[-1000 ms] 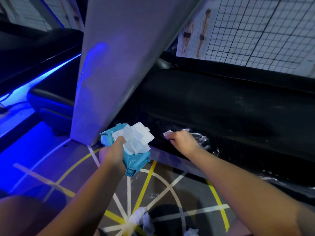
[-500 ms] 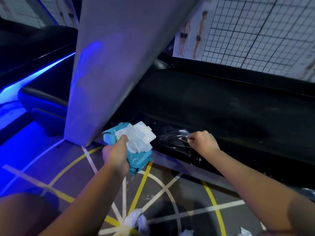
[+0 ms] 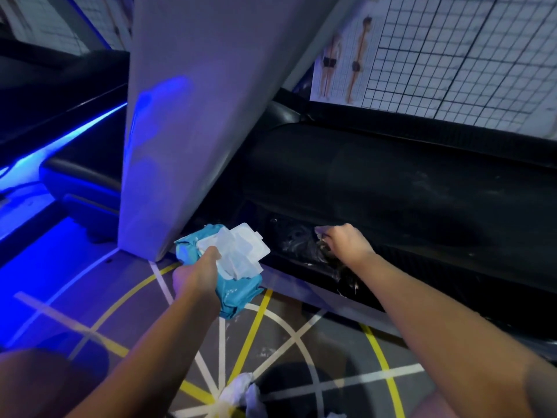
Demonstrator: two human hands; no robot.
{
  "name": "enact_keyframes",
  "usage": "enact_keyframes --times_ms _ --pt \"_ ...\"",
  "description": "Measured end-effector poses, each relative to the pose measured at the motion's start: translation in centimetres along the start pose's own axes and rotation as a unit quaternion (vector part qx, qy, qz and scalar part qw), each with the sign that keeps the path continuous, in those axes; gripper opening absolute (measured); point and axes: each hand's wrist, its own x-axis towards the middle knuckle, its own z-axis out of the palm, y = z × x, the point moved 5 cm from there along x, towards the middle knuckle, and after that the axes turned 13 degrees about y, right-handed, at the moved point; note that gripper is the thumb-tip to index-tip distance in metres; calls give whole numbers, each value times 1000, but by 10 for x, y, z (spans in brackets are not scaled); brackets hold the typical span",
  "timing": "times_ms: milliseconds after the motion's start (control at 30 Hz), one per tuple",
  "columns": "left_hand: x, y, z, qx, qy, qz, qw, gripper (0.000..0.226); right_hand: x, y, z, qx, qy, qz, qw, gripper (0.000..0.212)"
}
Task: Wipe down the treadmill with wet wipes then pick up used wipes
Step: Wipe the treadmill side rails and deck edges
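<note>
My left hand [image 3: 197, 271] grips a teal pack of wet wipes [image 3: 238, 292] with its clear lid flipped open and a white wipe sticking out. My right hand [image 3: 346, 244] is curled against the black side of the treadmill [image 3: 407, 188], low near its base rail. A wipe under its fingers is barely visible; wet streaks [image 3: 301, 241] shine on the black surface just left of the hand. A crumpled used wipe [image 3: 239, 393] lies on the floor between my arms.
A wide grey upright post [image 3: 193, 116] of the treadmill rises just left of the pack. The dark floor has yellow and white lines [image 3: 256, 324]. Blue-lit equipment [image 3: 75, 188] stands at the left. A gridded posture chart [image 3: 452, 49] hangs behind the treadmill.
My right hand slid right along the treadmill's lower side and came back a little to the left, leaving wet streaks. My left hand kept the pack almost still.
</note>
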Motion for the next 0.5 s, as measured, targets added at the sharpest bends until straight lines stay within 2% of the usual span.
enact_keyframes --times_ms 67,200,233,367,500 --pt "-1 -1 3 -7 -6 -4 1000 11 -4 13 -5 -16 10 22 1000 33" --pt "14 -7 13 -42 -23 -9 999 49 -27 35 -23 -47 21 30 998 26" --pt "15 -10 15 -37 -25 -10 999 50 -34 37 -29 -49 14 27 998 25" --pt "0 -11 24 -21 -21 5 1000 22 -55 30 -36 6 -25 -18 1000 24" --pt "6 -21 28 -16 -23 -1 1000 25 -59 2 -24 83 -44 -96 991 26"
